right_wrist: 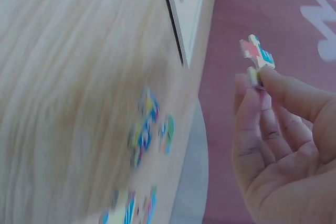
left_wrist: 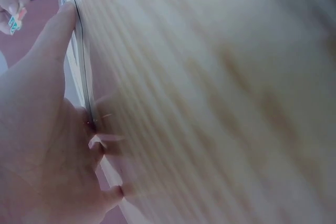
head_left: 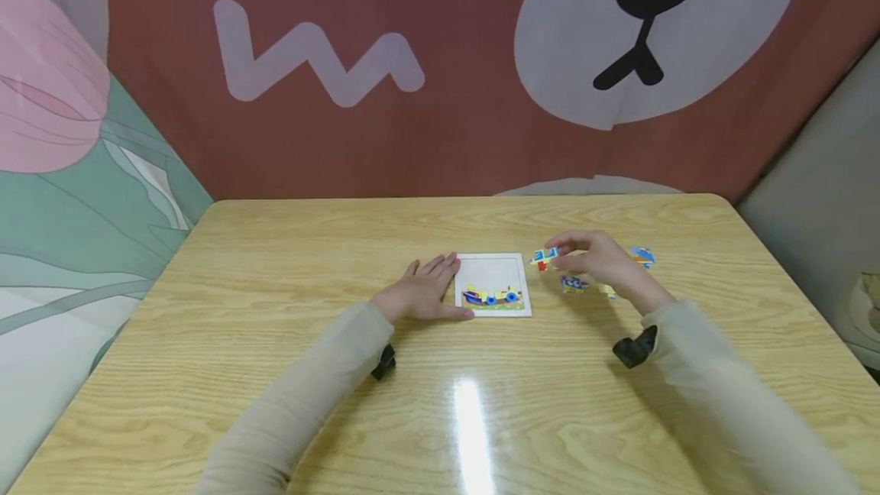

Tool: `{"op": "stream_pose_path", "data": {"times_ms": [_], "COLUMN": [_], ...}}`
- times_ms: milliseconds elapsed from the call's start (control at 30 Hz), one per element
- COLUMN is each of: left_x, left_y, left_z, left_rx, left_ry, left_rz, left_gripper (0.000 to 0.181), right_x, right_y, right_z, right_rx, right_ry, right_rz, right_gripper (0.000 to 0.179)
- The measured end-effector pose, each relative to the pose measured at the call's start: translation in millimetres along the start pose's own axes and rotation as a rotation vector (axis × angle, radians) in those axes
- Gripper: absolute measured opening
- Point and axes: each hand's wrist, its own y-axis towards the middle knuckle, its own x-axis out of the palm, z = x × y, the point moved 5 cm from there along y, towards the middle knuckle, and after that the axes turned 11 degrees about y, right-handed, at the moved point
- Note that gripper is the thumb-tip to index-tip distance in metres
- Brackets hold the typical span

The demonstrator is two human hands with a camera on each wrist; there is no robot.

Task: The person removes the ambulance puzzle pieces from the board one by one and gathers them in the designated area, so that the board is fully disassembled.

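Note:
A square white puzzle tray (head_left: 491,270) lies on the table, its lower part filled with joined pieces (head_left: 492,297) showing a colourful vehicle picture. My left hand (head_left: 426,291) rests at the tray's left side, fingers spread, with thumb and fingertips touching its edge. Just right of the tray, my right hand (head_left: 596,260) pinches a jigsaw piece (head_left: 545,257) between thumb and fingers above the table. In the right wrist view that piece (right_wrist: 257,53) shows red, white and teal patches. Beneath and beyond the right hand lie loose jigsaw pieces (head_left: 574,283), partly hidden by it.
Another loose piece (head_left: 643,256) lies farther right on the wooden table (head_left: 309,250). A red-brown cloth with a bear drawing (head_left: 467,136) hangs behind the table's far edge. Black wrist cameras (head_left: 635,347) sit at both sleeves.

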Motion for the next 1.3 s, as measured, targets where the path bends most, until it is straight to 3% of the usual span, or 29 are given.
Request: {"op": "stream_pose_path", "data": {"times_ms": [333,633,933,1300], "left_x": [0.6,-0.5,-1.3,-1.2], "left_y": [0.5,0.3,-1.0,-0.4], "left_z": [-0.6,0.1,1.0,0.9], "left_rx": [-0.019,-0.019,-0.007,-0.008], "left_ry": [0.030,0.035,0.023,0.030], "left_rz": [-0.006,-0.004,0.003,0.011], "left_gripper": [0.100,0.100,0.099,0.099], "right_x": [-47,-84,-100,-111], "right_y": [-21.7,-37.7,-46.8,-50.9], "right_z": [16,44,68,83], "right_rx": [0.048,0.057,0.137,0.169], "right_ry": [-0.047,-0.096,-0.066,-0.102], "right_rz": [0.088,0.093,0.067,0.053], "right_gripper": [0.050,0.051,0.054,0.054]}}
